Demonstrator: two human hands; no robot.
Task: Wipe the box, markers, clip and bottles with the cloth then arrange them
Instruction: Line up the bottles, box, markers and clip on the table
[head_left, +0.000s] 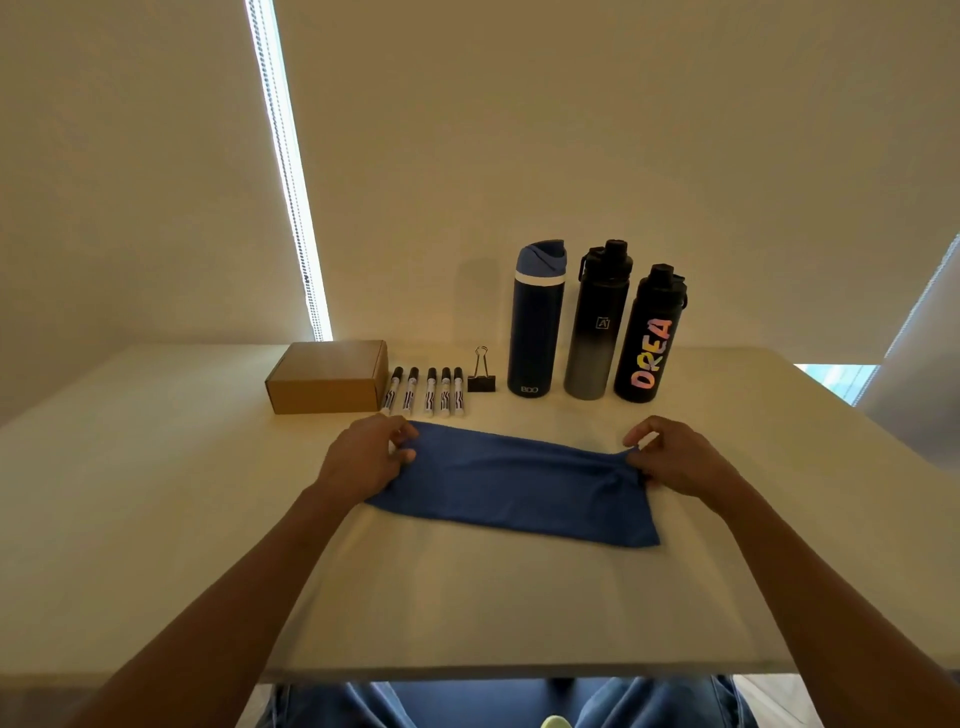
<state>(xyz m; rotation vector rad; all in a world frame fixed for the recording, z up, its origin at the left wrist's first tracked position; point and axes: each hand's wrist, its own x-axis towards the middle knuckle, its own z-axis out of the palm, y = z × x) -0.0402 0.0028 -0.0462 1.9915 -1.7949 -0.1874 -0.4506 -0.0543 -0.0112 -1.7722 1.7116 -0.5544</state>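
White table (156, 519) pushed against closed cream roller blinds (571, 130); bright vertical gap with a bead chain (291, 208) between two blinds at left, another sliver of daylight at far right. The person's knees in blue jeans (649, 701) show below the near table edge.

Blue cloth (519, 488) lies flat on the table, centre, folded to a long strip. Long axis runs left-right, slightly skewed: left end farther from the person, right end nearer.

Left hand (363, 457) pinches the cloth's far-left corner between thumb and fingers. Right hand (675, 457) pinches the far-right corner the same way. Both forearms are stretched out over the table.

Row behind the cloth, left to right:
- brown cardboard box (327, 376), closed, long side roughly left-right
- five markers (428, 389) lying side by side, black caps pointing away from the person, barrels toward the cloth, leftmost just beside the box
- black binder clip (481, 382), standing with wire handles up
- three bottles upright, close together: navy bottle (537, 332) with blue lid, black-to-grey bottle (597, 327), black bottle (649, 343) with colourful lettering running up its side

The marker tips lie just short of the cloth's far edge, not touching.
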